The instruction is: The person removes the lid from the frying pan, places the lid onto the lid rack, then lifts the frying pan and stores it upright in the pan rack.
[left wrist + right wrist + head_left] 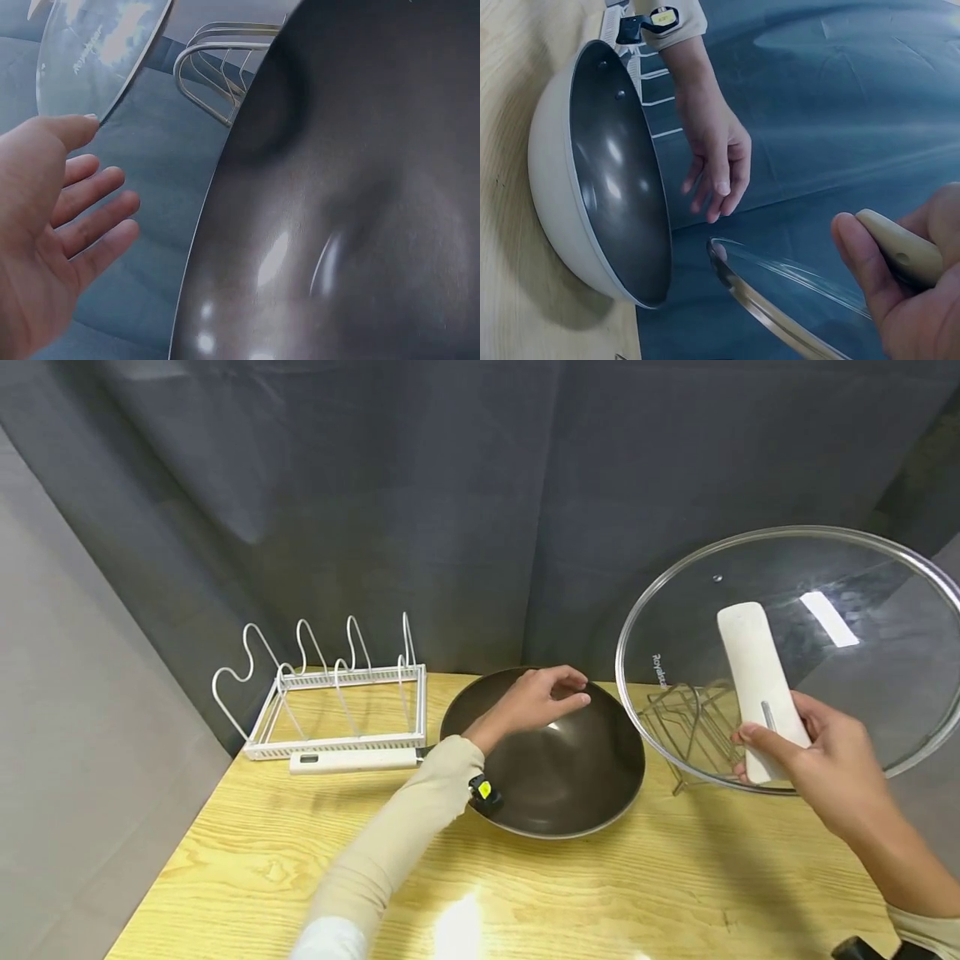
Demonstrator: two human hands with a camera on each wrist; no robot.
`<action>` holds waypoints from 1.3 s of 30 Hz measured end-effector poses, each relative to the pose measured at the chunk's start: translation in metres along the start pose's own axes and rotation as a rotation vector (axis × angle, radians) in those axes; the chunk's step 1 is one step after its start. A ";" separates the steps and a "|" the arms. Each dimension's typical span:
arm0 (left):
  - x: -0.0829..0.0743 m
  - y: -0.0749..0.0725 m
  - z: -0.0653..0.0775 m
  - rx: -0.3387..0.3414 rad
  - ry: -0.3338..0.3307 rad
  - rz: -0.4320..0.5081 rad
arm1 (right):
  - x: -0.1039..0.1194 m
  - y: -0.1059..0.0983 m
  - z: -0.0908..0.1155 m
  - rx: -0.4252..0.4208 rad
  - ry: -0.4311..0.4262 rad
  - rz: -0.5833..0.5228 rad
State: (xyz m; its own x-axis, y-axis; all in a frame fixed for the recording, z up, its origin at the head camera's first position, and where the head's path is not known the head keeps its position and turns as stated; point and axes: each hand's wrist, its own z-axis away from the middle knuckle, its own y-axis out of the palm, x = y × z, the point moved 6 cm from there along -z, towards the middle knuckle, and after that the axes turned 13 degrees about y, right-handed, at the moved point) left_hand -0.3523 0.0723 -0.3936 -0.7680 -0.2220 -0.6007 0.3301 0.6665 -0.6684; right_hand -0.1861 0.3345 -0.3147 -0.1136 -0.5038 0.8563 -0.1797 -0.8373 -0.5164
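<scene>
My right hand (843, 768) grips the white handle (761, 685) of a large round glass lid (675, 610), held up above the table's right side. In the right wrist view the thumb and fingers wrap that handle. My left hand (543, 697) hovers over the wok (577, 768), fingers relaxed and holding nothing. The left wrist view shows its fingers (97, 195) spread a little, apart from the wok's rim. Dark inside and pale outside, the wok stands on the table with its white handle (356, 762) pointing left.
A white wire rack (337, 745) with upright loops stands at the table's back left, just behind the wok handle. Behind the lid, seen through the glass, is a metal wire rack (678, 727). A dark curtain (375, 510) hangs along the back of the wooden table (247, 852).
</scene>
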 end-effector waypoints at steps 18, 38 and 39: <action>-0.010 0.051 -0.052 -0.004 0.014 0.019 | -0.007 -0.035 0.006 -0.080 0.018 -0.054; 0.000 0.089 -0.073 -0.150 -0.077 0.062 | -0.017 -0.045 0.008 -0.077 -0.077 -0.132; 0.001 0.090 -0.073 -0.147 -0.077 0.063 | -0.017 -0.045 0.008 -0.069 -0.079 -0.161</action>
State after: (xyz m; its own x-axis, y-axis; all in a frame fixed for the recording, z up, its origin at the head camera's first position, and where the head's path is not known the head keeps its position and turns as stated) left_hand -0.3637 0.1843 -0.4225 -0.7024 -0.2264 -0.6748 0.2883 0.7763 -0.5606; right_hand -0.1687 0.3790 -0.3056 -0.0010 -0.3815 0.9244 -0.2566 -0.8933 -0.3690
